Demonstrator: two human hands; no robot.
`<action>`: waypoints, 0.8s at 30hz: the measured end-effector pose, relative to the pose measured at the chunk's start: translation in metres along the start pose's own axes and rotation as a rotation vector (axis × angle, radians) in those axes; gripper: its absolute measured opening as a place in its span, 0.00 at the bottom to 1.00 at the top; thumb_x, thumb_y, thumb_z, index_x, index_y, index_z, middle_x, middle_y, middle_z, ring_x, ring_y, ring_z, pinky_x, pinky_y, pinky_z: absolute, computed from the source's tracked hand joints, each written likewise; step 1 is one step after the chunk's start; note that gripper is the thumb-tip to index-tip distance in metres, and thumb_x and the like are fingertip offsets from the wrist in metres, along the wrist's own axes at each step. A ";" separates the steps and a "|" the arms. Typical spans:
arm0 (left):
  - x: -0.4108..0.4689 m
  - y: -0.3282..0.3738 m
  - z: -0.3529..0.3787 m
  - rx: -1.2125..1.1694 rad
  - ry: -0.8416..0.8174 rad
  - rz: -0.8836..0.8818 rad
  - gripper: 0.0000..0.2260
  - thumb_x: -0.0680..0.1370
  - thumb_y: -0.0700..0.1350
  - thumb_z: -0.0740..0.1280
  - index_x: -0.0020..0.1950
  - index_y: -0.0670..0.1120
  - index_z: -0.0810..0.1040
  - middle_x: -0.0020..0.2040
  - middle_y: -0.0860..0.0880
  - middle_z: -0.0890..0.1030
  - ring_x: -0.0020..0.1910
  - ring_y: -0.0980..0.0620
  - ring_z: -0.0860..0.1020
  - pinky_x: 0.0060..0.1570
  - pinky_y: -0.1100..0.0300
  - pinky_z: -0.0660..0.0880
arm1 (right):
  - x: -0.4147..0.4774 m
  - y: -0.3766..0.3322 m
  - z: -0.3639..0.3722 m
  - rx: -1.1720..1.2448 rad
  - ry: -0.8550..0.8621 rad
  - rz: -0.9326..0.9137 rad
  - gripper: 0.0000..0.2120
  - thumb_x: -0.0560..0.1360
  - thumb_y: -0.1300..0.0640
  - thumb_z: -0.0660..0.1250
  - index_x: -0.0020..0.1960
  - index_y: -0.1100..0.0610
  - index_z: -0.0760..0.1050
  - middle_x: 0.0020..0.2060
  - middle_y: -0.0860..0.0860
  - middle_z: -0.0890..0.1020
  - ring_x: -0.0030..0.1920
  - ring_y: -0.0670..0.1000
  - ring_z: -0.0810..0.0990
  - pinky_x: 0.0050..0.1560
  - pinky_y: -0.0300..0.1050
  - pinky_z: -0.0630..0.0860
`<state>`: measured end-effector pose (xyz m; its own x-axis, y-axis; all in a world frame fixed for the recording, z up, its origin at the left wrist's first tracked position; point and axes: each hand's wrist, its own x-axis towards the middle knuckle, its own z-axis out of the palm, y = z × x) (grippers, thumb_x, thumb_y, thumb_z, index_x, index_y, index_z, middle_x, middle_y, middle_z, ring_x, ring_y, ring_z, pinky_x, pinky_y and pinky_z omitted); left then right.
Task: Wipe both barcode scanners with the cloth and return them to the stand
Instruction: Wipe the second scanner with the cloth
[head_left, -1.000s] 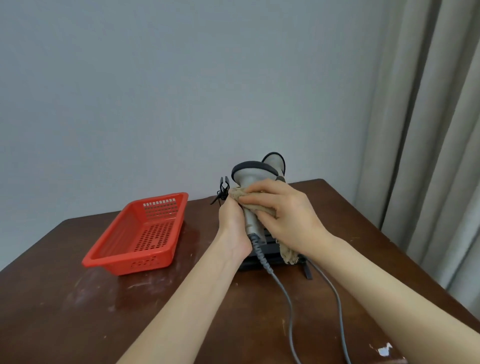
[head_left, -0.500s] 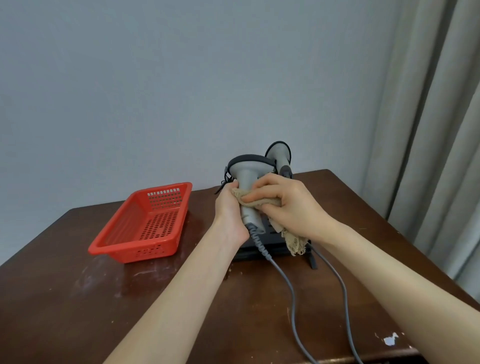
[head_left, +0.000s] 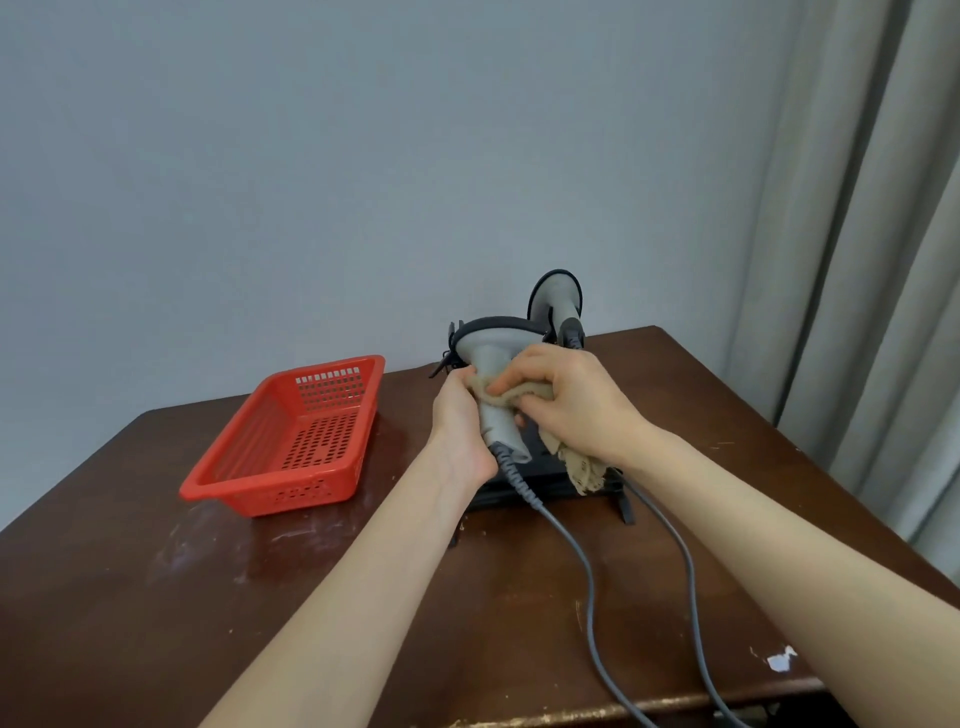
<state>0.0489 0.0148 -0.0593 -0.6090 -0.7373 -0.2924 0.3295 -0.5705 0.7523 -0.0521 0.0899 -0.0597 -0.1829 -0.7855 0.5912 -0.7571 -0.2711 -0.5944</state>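
Here, the near barcode scanner (head_left: 491, 345) is off the stand (head_left: 550, 486), held upright just above the stand's near edge. My left hand (head_left: 460, 415) grips its handle, fingers (head_left: 457, 379) clenched round it. My right hand (head_left: 571, 400) clutches the tan cloth (head_left: 582, 470) against the neck. Over the last second this hand has twisted farther round, bunching the fabric, so wiping appears midway. The far barcode scanner (head_left: 556, 296) stands docked behind, probably still to be wiped.
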 end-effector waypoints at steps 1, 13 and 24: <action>-0.001 -0.001 0.002 0.007 0.002 0.000 0.12 0.79 0.48 0.57 0.44 0.42 0.75 0.34 0.46 0.77 0.28 0.51 0.75 0.25 0.63 0.72 | 0.005 0.002 0.000 -0.012 0.036 0.041 0.13 0.72 0.66 0.67 0.46 0.50 0.82 0.44 0.47 0.80 0.39 0.46 0.80 0.45 0.46 0.78; -0.002 0.001 -0.006 0.016 -0.012 -0.049 0.15 0.77 0.53 0.57 0.45 0.43 0.75 0.33 0.46 0.76 0.25 0.51 0.73 0.23 0.65 0.70 | 0.011 -0.009 -0.001 0.119 -0.086 0.173 0.15 0.72 0.68 0.64 0.42 0.48 0.79 0.38 0.44 0.79 0.38 0.49 0.82 0.44 0.40 0.78; -0.008 0.009 -0.008 0.067 -0.060 -0.050 0.20 0.79 0.57 0.55 0.53 0.42 0.75 0.35 0.45 0.75 0.22 0.51 0.69 0.20 0.67 0.68 | 0.005 -0.012 -0.009 0.200 -0.216 0.185 0.13 0.70 0.71 0.65 0.39 0.53 0.79 0.36 0.45 0.81 0.37 0.38 0.80 0.43 0.27 0.71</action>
<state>0.0625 0.0121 -0.0548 -0.6665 -0.6843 -0.2959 0.2498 -0.5790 0.7761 -0.0495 0.0946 -0.0441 -0.1524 -0.9254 0.3471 -0.5816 -0.1999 -0.7885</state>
